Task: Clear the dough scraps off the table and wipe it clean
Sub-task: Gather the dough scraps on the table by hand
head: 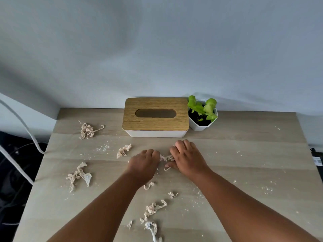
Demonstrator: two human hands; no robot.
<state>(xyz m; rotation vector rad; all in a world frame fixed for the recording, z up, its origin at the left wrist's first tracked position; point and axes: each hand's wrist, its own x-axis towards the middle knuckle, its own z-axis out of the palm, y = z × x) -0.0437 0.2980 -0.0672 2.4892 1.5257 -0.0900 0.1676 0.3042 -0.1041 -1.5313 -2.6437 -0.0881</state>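
Observation:
Pale, stringy dough scraps lie scattered over the light wooden table (244, 154). One clump (87, 131) sits at the far left, a smaller piece (123, 150) lies left of my hands, a long one (79, 175) is at the near left, and several (153, 208) lie between my forearms. My left hand (144, 162) and my right hand (186, 157) rest palm down mid-table, close together. A small dough scrap (166, 158) sits between them, touched by the fingers of both. Whether either hand grips it is unclear.
A white tissue box with a wooden lid (155, 117) stands at the back against the wall, with a small potted plant (202, 114) to its right. Flour specks (102, 148) dot the table. A white cable (21, 123) hangs off the left edge.

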